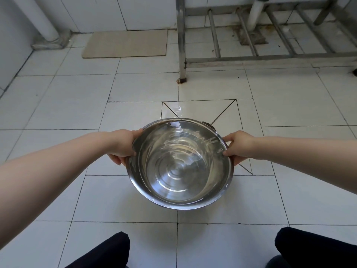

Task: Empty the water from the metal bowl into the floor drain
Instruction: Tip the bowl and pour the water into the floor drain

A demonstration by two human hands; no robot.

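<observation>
A round metal bowl (179, 165) with clear water in it is held above the white tiled floor. My left hand (123, 147) grips its left rim and my right hand (238, 146) grips its right rim. The bowl tips away from me, its far rim lower. Beneath and beyond it lies a square floor section (202, 111) with diagonal cut lines sloping to the middle; the bowl hides the drain itself. A small wet patch (176, 110) glints on that section just past the far rim.
A steel table leg (181, 45) stands beyond the sloped section, with a low slatted steel shelf (270, 35) to its right. A beige mat (126, 43) lies at the back. A white pipe (41, 20) rises in the left corner. My dark-trousered knees (108, 252) show below.
</observation>
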